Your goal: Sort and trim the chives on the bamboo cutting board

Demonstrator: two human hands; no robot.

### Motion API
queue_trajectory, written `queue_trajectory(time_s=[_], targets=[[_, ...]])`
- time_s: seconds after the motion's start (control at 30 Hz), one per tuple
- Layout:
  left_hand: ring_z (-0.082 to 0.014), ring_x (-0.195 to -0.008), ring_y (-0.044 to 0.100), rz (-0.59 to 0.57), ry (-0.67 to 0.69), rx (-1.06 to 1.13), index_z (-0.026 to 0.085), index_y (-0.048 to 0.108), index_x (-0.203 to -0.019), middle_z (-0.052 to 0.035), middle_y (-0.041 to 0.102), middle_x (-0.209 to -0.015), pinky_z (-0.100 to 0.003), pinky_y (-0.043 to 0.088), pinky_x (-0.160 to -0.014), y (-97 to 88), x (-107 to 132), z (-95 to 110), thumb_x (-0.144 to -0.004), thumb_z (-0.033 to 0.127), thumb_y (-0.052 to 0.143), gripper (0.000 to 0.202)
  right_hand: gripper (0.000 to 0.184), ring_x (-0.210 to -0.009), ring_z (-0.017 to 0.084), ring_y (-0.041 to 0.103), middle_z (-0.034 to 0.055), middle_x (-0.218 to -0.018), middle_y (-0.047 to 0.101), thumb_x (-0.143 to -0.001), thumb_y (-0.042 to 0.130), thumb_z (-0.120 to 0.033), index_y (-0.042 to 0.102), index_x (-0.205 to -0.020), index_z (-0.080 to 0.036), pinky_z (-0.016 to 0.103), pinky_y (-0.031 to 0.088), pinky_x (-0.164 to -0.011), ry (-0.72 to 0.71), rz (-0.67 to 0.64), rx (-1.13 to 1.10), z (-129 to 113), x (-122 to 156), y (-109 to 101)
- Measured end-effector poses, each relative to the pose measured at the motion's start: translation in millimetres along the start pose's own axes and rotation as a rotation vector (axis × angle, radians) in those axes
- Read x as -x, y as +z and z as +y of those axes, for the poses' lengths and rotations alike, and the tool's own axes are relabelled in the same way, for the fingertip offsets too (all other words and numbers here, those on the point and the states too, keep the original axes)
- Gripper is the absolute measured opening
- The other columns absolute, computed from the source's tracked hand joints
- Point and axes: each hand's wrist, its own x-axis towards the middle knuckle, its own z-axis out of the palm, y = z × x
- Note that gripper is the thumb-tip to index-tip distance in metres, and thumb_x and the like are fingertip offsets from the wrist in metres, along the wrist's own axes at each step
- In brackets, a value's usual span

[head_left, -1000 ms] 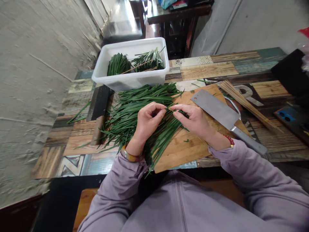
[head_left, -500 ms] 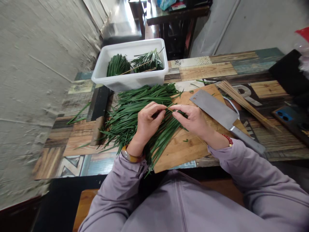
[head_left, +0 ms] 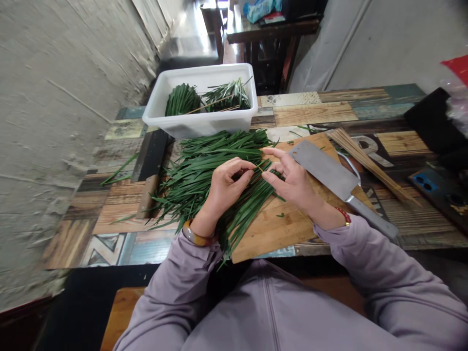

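Above a heap of long green garlic chives (head_left: 197,165), my two hands meet almost fingertip to fingertip. A thin yellowish bamboo skewer (head_left: 259,167) shows between them. My left hand (head_left: 230,185) is closed, thumb and forefinger pinched at the skewer's left end; whether a chive is also in that pinch is too small to tell. My right hand (head_left: 290,180) has its forefinger raised, while its thumb and other fingers close on the skewer. Beneath the right hand lies a wooden cutting board (head_left: 266,229), with some chives spread over its left edge.
A cleaver (head_left: 325,165) lies across the board's right side, beside a bundle of bamboo skewers (head_left: 373,163). Behind the heap stands a white plastic tub (head_left: 204,127) holding bunches of chives. Another knife, dark-bladed with a wooden handle (head_left: 148,195), lies left of the heap.
My right forefinger has lifted away from the skewer and straightened. Both hands stay close together over the chives. The whole view has shifted slightly.
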Motion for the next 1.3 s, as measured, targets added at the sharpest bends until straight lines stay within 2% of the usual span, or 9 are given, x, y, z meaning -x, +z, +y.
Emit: queue_trajectory(time_s=[0.07, 0.17, 0.37, 0.53, 0.63, 0.83, 0.93, 1.07, 1.3], targets=[[-0.0113, -0.067, 0.057, -0.009, 0.007, -0.009, 0.016, 0.073, -0.087, 0.0003, 0.063, -0.071, -0.024, 0.043, -0.065, 0.4, 0, 0, -0.086, 0.014, 0.062, 0.011, 0.040, -0.058, 0.013, 0.052, -0.0037, -0.072, 0.060, -0.092, 0.058, -0.030, 0.056, -0.130, -0.022, 0.027, 0.043, -0.058, -0.028, -0.013, 0.000, -1, 1, -1], [-0.0121, -0.072, 0.061, -0.041, 0.039, -0.024, 0.017, 0.073, -0.088, -0.0016, 0.067, -0.078, -0.024, 0.047, -0.069, 1.6, 1, 1, -0.087, 0.015, 0.062, 0.012, 0.027, -0.064, 0.014, 0.055, -0.0022, -0.074, 0.060, -0.091, 0.059, -0.031, 0.062, -0.116, -0.022, 0.027, 0.044, -0.061, -0.044, 0.001, 0.031, 1, 1, 0], [-0.0144, -0.082, 0.065, -0.215, 0.148, -0.058, 0.018, 0.076, -0.091, -0.0062, 0.072, -0.090, -0.026, 0.050, -0.074, -1.7, 3, 6, -0.091, 0.017, 0.059, 0.017, 0.014, -0.062, 0.014, 0.058, -0.0024, -0.068, 0.059, -0.088, 0.064, -0.034, 0.062, -0.095, -0.022, 0.026, 0.044, -0.058, 0.051, 0.008, 0.073, 4, 0, -2], [-0.0129, -0.073, 0.062, -0.082, 0.030, -0.128, 0.016, 0.076, -0.096, -0.0041, 0.069, -0.081, -0.025, 0.046, -0.067, -9.8, -2, -2, -0.092, 0.020, 0.058, 0.019, 0.015, -0.043, 0.010, 0.053, -0.0070, -0.058, 0.053, -0.089, 0.063, -0.037, 0.059, -0.089, -0.022, 0.025, 0.041, -0.048, 0.171, -0.101, 0.005, 1, 2, -8], [-0.0128, -0.072, 0.061, -0.029, -0.018, -0.174, 0.016, 0.076, -0.093, -0.0027, 0.068, -0.078, -0.025, 0.045, -0.067, -9.8, -3, -8, -0.091, 0.018, 0.058, 0.018, 0.021, -0.041, 0.009, 0.053, -0.0064, -0.060, 0.054, -0.089, 0.063, -0.042, 0.057, -0.085, -0.022, 0.024, 0.040, -0.042, 0.227, -0.149, -0.055, 0, 4, -12], [-0.0148, -0.077, 0.061, -0.223, 0.008, -0.235, 0.016, 0.075, -0.093, -0.0045, 0.066, -0.086, -0.026, 0.046, -0.069, -0.4, 0, -13, -0.087, 0.018, 0.066, 0.011, 0.024, -0.041, 0.010, 0.055, -0.0057, -0.060, 0.057, -0.087, 0.064, -0.044, 0.059, -0.084, -0.021, 0.024, 0.041, -0.042, 0.295, -0.191, -0.059, -5, 6, -16], [-0.0174, -0.081, 0.060, -0.263, 0.053, -0.335, 0.015, 0.074, -0.092, -0.0064, 0.064, -0.090, -0.028, 0.046, -0.071, 3.4, 2, -17, -0.083, 0.018, 0.069, 0.010, 0.021, -0.041, 0.010, 0.055, -0.0060, -0.058, 0.058, -0.087, 0.064, -0.041, 0.063, -0.088, -0.021, 0.023, 0.041, -0.043, 0.279, -0.202, 0.003, -7, 5, -15], [-0.0171, -0.080, 0.059, -0.225, 0.085, -0.351, 0.015, 0.072, -0.085, -0.0062, 0.063, -0.087, -0.028, 0.045, -0.071, 3.5, 2, -21, -0.084, 0.011, 0.060, 0.013, 0.018, -0.041, 0.011, 0.056, -0.0067, -0.056, 0.058, -0.087, 0.064, -0.039, 0.064, -0.087, -0.021, 0.024, 0.041, -0.045, 0.229, -0.184, 0.053, -6, 6, -14], [-0.0122, -0.068, 0.057, -0.027, -0.084, -0.075, 0.016, 0.066, -0.078, -0.0003, 0.061, -0.072, -0.023, 0.043, -0.062, -5.5, -2, -14, -0.078, 0.010, 0.057, 0.011, 0.018, -0.041, 0.010, 0.057, -0.0066, -0.057, 0.060, -0.089, 0.063, -0.039, 0.066, -0.090, -0.021, 0.024, 0.043, -0.047, 0.170, -0.126, 0.073, -4, 7, -11]])
